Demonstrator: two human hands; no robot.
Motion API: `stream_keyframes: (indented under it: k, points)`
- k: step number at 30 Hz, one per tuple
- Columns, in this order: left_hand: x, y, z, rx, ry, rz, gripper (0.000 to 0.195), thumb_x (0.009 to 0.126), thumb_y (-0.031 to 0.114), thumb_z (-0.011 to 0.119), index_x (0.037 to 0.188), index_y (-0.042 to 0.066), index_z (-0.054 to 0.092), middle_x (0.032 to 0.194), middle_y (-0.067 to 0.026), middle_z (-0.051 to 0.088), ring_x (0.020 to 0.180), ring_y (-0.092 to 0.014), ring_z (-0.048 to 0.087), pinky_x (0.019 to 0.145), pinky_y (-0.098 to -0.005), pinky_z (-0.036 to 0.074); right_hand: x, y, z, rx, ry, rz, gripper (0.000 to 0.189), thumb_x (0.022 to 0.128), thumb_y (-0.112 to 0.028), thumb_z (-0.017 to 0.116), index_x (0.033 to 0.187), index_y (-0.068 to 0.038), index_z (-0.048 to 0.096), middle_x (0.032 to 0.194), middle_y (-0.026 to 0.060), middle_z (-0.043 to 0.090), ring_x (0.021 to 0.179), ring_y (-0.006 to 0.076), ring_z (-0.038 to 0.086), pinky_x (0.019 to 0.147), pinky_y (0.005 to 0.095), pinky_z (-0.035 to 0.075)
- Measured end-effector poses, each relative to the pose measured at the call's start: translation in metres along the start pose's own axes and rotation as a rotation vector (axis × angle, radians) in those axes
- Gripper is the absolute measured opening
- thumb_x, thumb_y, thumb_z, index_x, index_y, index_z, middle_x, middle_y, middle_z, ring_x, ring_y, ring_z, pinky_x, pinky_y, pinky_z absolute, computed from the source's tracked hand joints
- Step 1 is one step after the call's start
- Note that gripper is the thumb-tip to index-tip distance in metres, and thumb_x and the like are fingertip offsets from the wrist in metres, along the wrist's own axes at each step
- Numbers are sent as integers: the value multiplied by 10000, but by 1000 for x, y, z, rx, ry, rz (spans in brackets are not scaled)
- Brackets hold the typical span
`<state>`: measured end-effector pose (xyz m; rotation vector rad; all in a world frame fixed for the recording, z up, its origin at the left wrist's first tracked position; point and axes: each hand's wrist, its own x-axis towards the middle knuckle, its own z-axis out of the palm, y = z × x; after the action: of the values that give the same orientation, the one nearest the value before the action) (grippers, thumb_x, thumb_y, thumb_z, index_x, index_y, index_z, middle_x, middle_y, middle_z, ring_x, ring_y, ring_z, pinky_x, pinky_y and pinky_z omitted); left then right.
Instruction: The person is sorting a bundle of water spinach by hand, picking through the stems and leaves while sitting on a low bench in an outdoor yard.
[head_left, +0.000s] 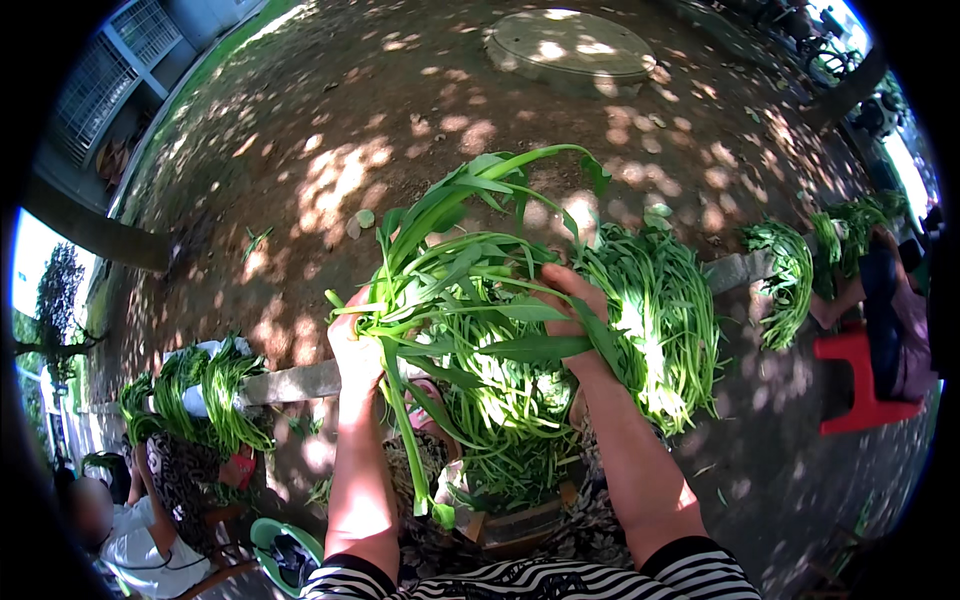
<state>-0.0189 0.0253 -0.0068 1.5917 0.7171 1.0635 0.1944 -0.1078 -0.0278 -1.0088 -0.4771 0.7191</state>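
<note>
My left hand (355, 346) is closed around the stem ends of a loose bunch of leafy green vegetable stalks (442, 202), which looks like water spinach. The stalks arch up and to the right, and one long stem hangs down below the hand. At the right of the bunch is my right hand (574, 304), among the leaves, its fingers partly hidden; whether it grips any is unclear. Below both hands, between my knees, lies a heap of the same greens (510, 390). Right of my right hand, a large sorted pile of greens (660, 322) drapes over the low curb.
More greens (217, 390) hang over the curb (292, 384) at left, beside a seated person in a white top. A green basin (266, 536) stands lower left. At right are another bundle (784, 277), a red plastic stool (862, 382) and another person. A round concrete cover (570, 46) lies ahead.
</note>
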Motion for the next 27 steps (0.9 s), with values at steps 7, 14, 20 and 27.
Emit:
stream_keyframes:
  k: [7, 14, 20, 27]
  points:
    - [2, -26, -17, 193, -11, 35, 211, 864, 55, 436, 1045, -11, 521, 774, -31, 553, 590, -97, 510, 467, -199, 421, 6, -28, -11, -33, 187, 121, 126, 793, -56, 612, 900, 9, 594, 634, -10, 545, 526, 43, 453, 481, 191, 376]
    - [8, -33, -25, 315, 103, 71, 242, 763, 101, 568, 987, 10, 555, 828, -54, 589, 668, -144, 556, 572, -245, 453, 5, -31, -10, -7, 179, 79, 128, 806, -75, 591, 906, 5, 581, 599, -7, 512, 514, 59, 452, 465, 217, 380]
    - [15, -5, -35, -385, 268, -137, 146, 803, 133, 606, 916, 77, 534, 758, -38, 555, 609, -132, 501, 527, -232, 421, 3, -31, -8, -103, 182, 165, 171, 800, -64, 591, 943, 27, 569, 624, 3, 517, 523, 68, 456, 479, 224, 391]
    - [19, 0, -32, -1017, 257, -329, 144, 834, 181, 600, 917, 97, 517, 759, 12, 512, 585, -96, 450, 505, -227, 414, -3, -29, -4, -178, 25, 203, 139, 816, -91, 595, 919, 3, 589, 632, -8, 510, 542, 68, 458, 499, 229, 390]
